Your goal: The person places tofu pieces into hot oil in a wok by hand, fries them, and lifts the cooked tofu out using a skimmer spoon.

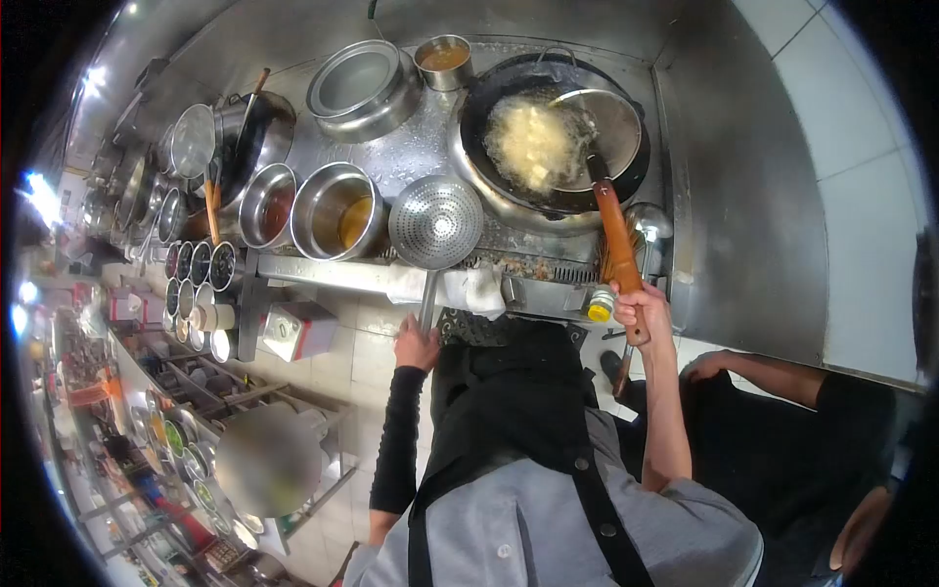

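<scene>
My right hand [643,311] is closed around the wooden handle of a wide round strainer [614,127], whose head rests inside a wok [476,108]. Pale yellow pieces of food [533,142] bubble in the oil beside the strainer, partly over its left side. My left hand [418,344] grips the metal handle of a perforated skimmer [436,221]. The skimmer's round head is held level over the stove's front edge, left of the wok and close to a pot of yellow liquid [354,223].
A large steel pot [358,78] and a small pot of orange liquid [443,59] stand behind. Left are a pot with reddish liquid [268,205] and several seasoning cups [201,262]. A yellow-capped bottle [600,305] sits near my right hand. A person in black [782,440] is close on the right.
</scene>
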The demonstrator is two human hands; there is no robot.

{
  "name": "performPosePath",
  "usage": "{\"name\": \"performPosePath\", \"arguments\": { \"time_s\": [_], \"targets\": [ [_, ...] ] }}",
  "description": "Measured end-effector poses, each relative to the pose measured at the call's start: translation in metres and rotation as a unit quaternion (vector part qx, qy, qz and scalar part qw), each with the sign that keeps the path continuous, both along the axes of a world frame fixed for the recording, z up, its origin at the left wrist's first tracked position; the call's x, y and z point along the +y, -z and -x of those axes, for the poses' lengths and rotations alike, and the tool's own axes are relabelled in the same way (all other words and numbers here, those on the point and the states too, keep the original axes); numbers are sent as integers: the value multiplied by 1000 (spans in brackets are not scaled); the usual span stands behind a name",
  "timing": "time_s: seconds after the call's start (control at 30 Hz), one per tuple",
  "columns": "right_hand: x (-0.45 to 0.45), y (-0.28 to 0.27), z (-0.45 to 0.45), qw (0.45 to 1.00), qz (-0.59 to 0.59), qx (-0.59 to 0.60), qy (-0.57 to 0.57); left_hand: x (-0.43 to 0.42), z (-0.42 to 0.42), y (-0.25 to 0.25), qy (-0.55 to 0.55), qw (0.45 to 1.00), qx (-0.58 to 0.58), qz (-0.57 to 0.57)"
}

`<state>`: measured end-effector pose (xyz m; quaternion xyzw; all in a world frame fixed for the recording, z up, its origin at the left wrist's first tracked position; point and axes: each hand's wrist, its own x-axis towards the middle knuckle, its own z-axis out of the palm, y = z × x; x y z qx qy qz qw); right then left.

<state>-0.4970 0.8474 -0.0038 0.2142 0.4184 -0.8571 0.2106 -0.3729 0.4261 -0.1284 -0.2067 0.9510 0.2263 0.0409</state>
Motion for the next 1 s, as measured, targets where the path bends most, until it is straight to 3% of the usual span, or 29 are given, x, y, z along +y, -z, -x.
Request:
{"name": "performPosePath", "arguments": {
  "time_s": [0.1, 0.13, 0.37, 0.63, 0.67, 0.77, 1.0],
  "targets": [
    [-4, 28, 15, 997, 67, 11, -27, -18, -1, 28, -27, 985, -94, -145],
    [-4, 34, 21, 996, 78, 11, -36, -14, -3, 28, -148, 904, -39, -400],
    [-2, 50, 25, 991, 109, 17, -81, -13, -7, 1, -156, 921, -26, -356],
    [24, 45, 14, 987, 106, 13, -123, -18, -30, 38, -181, 912, 74, -362],
    [28, 49, 13, 985, 113, 12, -132, -27, -36, 48, -154, 956, 15, -248],
    [28, 32, 7, 988, 75, 23, -135, -6, -45, 7, -166, 967, 84, -174],
    [28, 24, 1, 991, 58, 13, -118, 18, -41, -51, -127, 955, 142, -227]
  ]
}}
